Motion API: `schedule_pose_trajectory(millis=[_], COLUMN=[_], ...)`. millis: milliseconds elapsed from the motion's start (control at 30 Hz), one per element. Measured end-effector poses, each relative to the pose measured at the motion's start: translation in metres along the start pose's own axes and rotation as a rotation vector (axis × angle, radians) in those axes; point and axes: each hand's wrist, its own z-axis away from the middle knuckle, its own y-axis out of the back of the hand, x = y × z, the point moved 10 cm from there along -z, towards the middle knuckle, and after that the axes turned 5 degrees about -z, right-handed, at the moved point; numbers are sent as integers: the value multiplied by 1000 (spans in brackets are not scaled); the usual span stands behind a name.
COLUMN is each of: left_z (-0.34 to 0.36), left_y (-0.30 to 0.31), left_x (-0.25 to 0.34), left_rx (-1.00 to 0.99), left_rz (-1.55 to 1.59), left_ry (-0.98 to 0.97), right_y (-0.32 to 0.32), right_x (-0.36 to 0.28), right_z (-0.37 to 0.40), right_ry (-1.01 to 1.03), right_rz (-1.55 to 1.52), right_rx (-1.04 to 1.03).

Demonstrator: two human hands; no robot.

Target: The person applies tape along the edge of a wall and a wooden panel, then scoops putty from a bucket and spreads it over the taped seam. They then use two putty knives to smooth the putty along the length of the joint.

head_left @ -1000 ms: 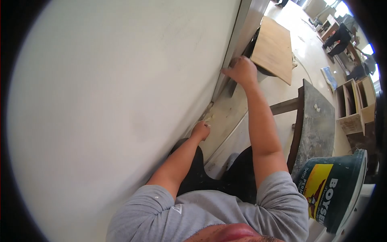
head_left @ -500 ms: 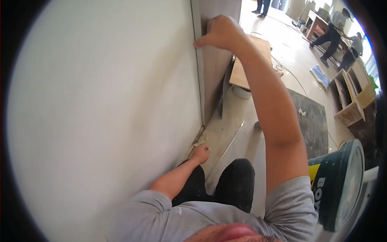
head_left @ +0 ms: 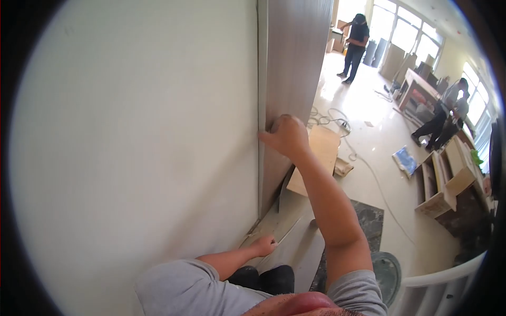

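Note:
My right hand (head_left: 287,136) is at the front edge of a wood-grain panel (head_left: 295,63), where it meets a pale wall (head_left: 158,131). Its fingers are curled, with the thumb stretched across the narrow light edge strip (head_left: 262,174). A small dark patch shows by the fingertips; what it is, I cannot make out. Low down near the foot of the wall, my left hand (head_left: 263,246) is closed in a fist. Whatever it may hold is hidden. My knees (head_left: 278,278) are bent just below it.
A wooden board (head_left: 319,152) lies beyond the panel, near coiled cable (head_left: 337,118). To the right are a dark stone slab (head_left: 371,216), a bucket (head_left: 387,274), an open shelf unit (head_left: 435,184) and a blue-white bag (head_left: 405,160). Several people (head_left: 356,47) stand farther off.
The view has tilted up, so more of the room and panel shows. My right hand appears lower in view, still at the panel edge. My left hand stays low, closed.

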Motion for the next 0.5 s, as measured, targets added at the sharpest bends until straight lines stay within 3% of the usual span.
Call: schedule_pose_trajectory(millis=[233,333,500], left_z=[87,110,138], left_y=[133,175,232], left_x=[59,62,58], left_rx=[132,182,180], left_rz=[27,46,55], left_ry=[192,237,360], right_y=[218,290,401], right_x=[-130,-186,-255], right_z=[-123,-179,-260], right_ry=[0,17,39], right_rz=[0,77,-72], right_rx=[37,12,101])
